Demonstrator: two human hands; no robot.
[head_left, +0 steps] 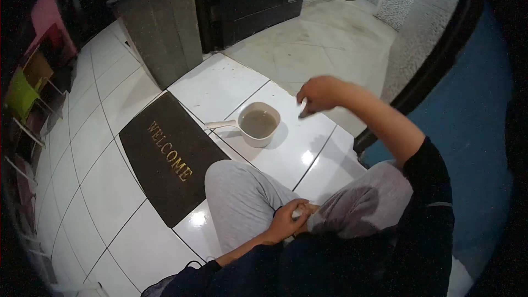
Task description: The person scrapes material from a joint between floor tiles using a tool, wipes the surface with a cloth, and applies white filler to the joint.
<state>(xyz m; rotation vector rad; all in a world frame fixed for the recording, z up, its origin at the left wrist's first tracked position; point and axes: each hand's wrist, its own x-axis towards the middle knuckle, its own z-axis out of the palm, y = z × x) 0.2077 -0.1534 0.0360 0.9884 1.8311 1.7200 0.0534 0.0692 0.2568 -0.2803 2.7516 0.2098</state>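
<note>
A white water dipper (258,142) with a side handle stands on the tiles in front of me, with murky greyish water (257,123) inside. To the right of its rim, my right hand (323,94) hangs in the air, its fingers curled downward. A pale spot shows between those fingertips, too small and blurred to name. Down in my lap, my left hand (287,221) is closed around a small whitish object (298,212). The fingers cover most of that object, so its kind does not show.
A dark doormat (170,159) with gold lettering lies left of the dipper. Behind it stands a tall grey bin (162,33) beside a dark door (253,5). A blue surface (462,104) rises at the right. Lime-green chair (23,96) at far left.
</note>
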